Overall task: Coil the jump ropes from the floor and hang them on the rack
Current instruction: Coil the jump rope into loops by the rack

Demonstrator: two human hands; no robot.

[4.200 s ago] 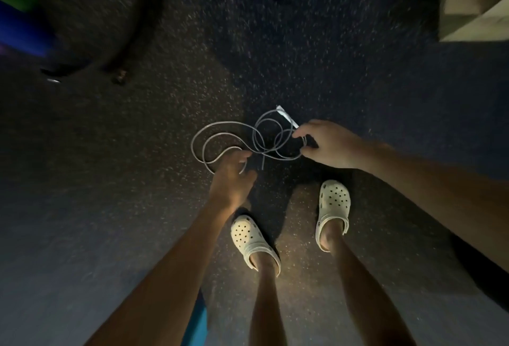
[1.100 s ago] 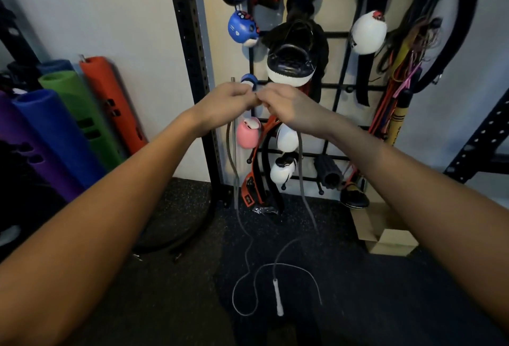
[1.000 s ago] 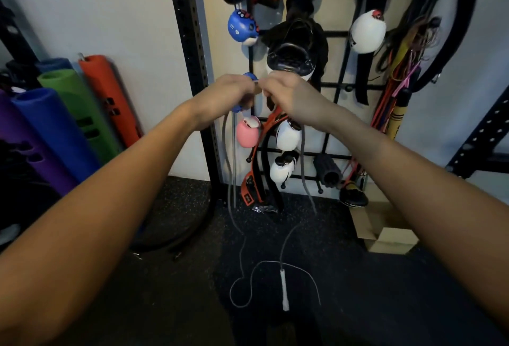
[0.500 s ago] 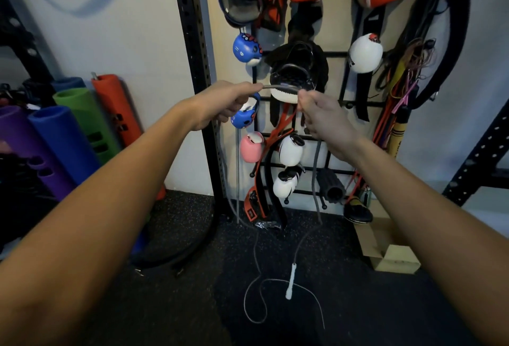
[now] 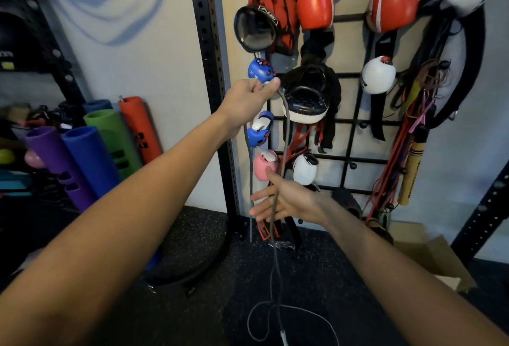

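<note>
A thin grey jump rope (image 5: 285, 130) hangs in two strands from my left hand (image 5: 249, 99), which grips it at chest height in front of the black wire rack (image 5: 355, 119). The rope's lower part trails to the dark floor, where a loop and its white handle (image 5: 283, 338) lie. My right hand (image 5: 286, 202) is lower, fingers spread and straight, with one hanging strand running across its palm.
The rack carries red, white, blue and pink boxing gloves, a black head guard (image 5: 308, 95), straps and coloured bands at the right. A black perforated post (image 5: 212, 70) stands left of it. Foam rollers (image 5: 91, 152) lean at the left wall. A cardboard box (image 5: 429, 257) sits right.
I picked the rope off the floor and stood up facing the rack. In the last half second my right hand let go of the rope and dropped lower, open; my left hand rose.
</note>
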